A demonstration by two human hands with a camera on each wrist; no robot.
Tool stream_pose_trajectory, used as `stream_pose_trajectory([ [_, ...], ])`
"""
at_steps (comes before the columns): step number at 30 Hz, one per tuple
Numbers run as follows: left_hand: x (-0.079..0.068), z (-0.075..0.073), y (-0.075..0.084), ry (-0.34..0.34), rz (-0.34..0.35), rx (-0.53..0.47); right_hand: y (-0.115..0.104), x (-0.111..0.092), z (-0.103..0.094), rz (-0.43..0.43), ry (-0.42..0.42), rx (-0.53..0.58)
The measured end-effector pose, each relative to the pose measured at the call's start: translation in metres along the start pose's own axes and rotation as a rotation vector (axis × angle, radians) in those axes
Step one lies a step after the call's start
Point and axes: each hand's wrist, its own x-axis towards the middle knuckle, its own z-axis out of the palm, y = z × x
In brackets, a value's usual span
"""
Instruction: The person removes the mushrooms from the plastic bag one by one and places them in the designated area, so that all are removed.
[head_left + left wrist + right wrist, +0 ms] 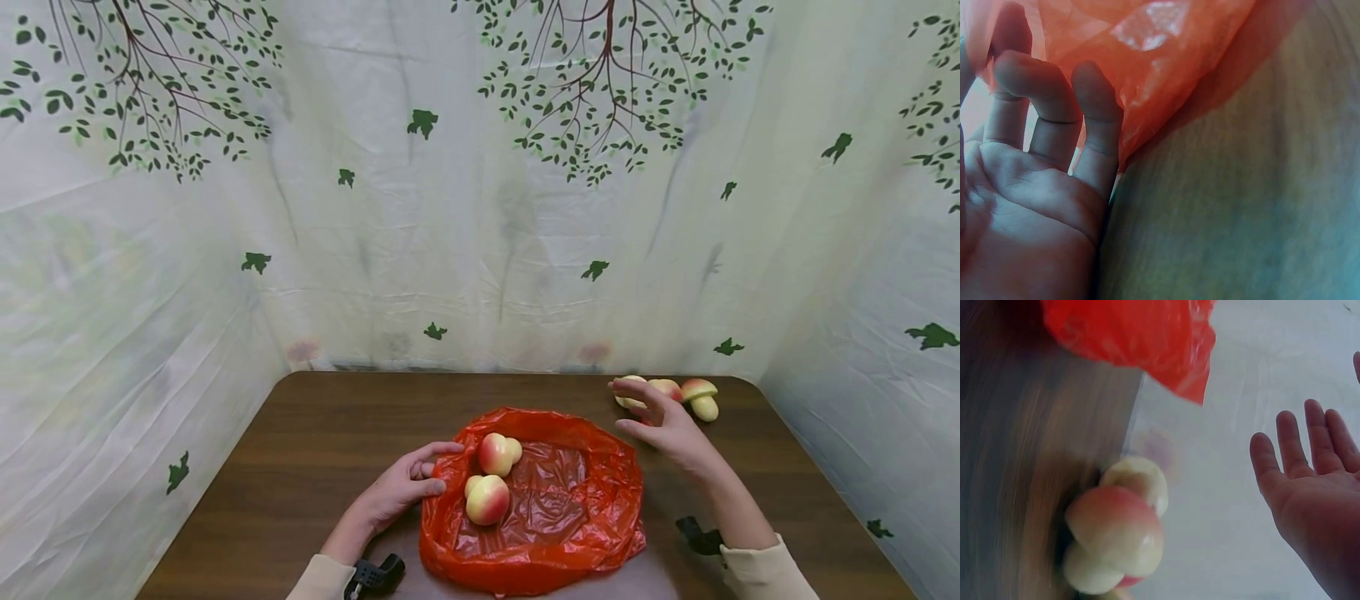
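- At the near middle of the table [352, 417], as the head view is showing, the red plastic bag [536, 571] is lying open, with two mushrooms [487, 502] resting inside on its left (round caps blushing red over cream, stubby pale stems). The left hand [397, 490] is holding the bag's left rim. Toward the far right, the right hand [667, 427] is hovering, grasping nothing, by the other mushrooms [699, 389]; picking up seems the step in hand, calling for fingers closing round a cap or stem.
- From the left wrist, bent fingers are resting against the bag's crinkled, translucent wall; how firmly, I cannot tell.
- From the right wrist, parted fingers are standing free, apart from the clustered, smooth-capped mushrooms.
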Motion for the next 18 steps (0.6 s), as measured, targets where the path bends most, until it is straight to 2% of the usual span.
stream_pose_trajectory([
  [9, 0.000, 0.000, -0.001, 0.029, -0.029, 0.019, -0.006, 0.010, 0.018, 0.032, -0.031, 0.013],
  [18, 0.000, 0.000, 0.001, 0.034, -0.036, 0.022, -0.018, 0.022, 0.039, 0.019, -0.083, 0.066],
])
